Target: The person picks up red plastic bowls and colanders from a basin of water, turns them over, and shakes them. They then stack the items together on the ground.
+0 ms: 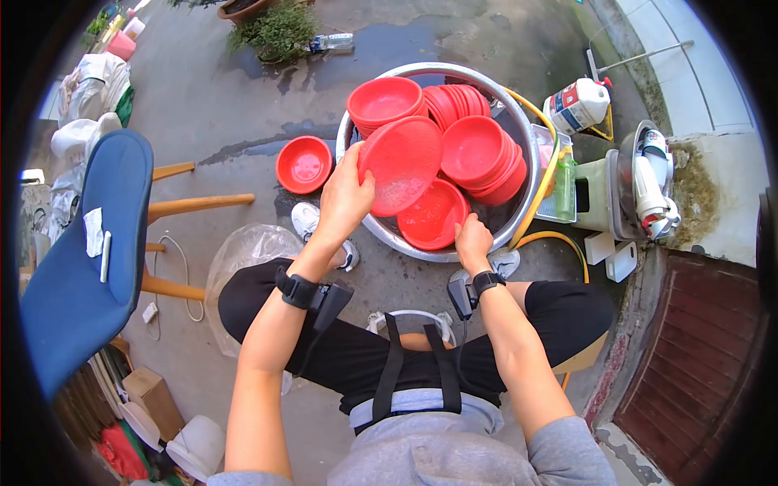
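I sit over a big metal basin [519, 121] filled with several red plastic plates and bowls. My left hand [344, 197] grips a red plate [403, 162] by its left edge and holds it tilted up over the basin's near left side. My right hand [472, 240] rests at the basin's near rim, touching another red plate [429, 217] that lies inside; whether it grips the plate is unclear. A stack of red bowls [384, 101] stands at the basin's far left.
One red bowl [304, 164] lies on the wet concrete left of the basin. A blue chair [89, 251] stands at my left. A yellow hose [551, 170], a green bottle [565, 182], a white jug [577, 105] and a small machine [644, 186] crowd the right side.
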A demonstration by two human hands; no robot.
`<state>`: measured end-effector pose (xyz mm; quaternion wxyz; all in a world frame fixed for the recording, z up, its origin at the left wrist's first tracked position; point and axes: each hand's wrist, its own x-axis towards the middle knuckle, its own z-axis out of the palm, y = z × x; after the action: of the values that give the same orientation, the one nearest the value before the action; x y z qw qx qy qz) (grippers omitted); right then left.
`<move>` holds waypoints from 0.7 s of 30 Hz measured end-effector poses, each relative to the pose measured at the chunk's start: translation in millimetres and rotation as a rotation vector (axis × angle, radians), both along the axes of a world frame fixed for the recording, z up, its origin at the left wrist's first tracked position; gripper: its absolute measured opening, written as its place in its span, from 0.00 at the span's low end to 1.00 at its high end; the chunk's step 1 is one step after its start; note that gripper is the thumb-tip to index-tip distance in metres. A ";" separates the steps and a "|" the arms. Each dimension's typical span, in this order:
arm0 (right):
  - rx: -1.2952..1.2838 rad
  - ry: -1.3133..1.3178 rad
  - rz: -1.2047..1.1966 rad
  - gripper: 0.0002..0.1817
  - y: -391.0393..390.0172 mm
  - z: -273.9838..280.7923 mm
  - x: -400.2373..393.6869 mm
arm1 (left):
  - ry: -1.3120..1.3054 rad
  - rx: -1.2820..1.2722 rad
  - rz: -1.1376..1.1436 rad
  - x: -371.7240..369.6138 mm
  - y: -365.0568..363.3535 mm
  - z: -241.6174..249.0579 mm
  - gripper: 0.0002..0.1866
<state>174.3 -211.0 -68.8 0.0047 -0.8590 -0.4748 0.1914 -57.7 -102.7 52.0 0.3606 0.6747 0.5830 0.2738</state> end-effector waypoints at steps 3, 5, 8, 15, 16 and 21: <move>-0.036 -0.054 0.095 0.16 1.2 -4.3 8.2 | 0.021 -0.003 0.018 -3.5 -1.8 -0.6 0.22; -0.048 -0.097 0.110 0.17 1.5 -11.4 11.0 | 0.027 -0.014 0.027 -4.8 -2.7 -1.0 0.22; -0.049 -0.035 -0.052 0.18 4.2 -0.6 5.3 | 0.010 0.010 0.012 -5.8 -3.3 -9.3 0.22; -0.028 0.279 -0.299 0.21 -13.4 -28.0 16.8 | -0.031 0.013 0.028 -6.0 -4.6 -12.3 0.25; -0.045 0.264 -0.319 0.19 -15.1 -35.5 19.3 | -0.024 0.034 0.027 -6.6 -4.0 -13.0 0.26; 0.020 0.572 -0.452 0.14 -20.8 -67.6 21.2 | -0.024 -0.007 0.043 -3.7 -5.7 -12.1 0.26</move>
<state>195.5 -231.8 -136.4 0.1878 -0.8539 -0.2541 0.4135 -61.3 -108.4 39.9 0.3639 0.6575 0.5939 0.2872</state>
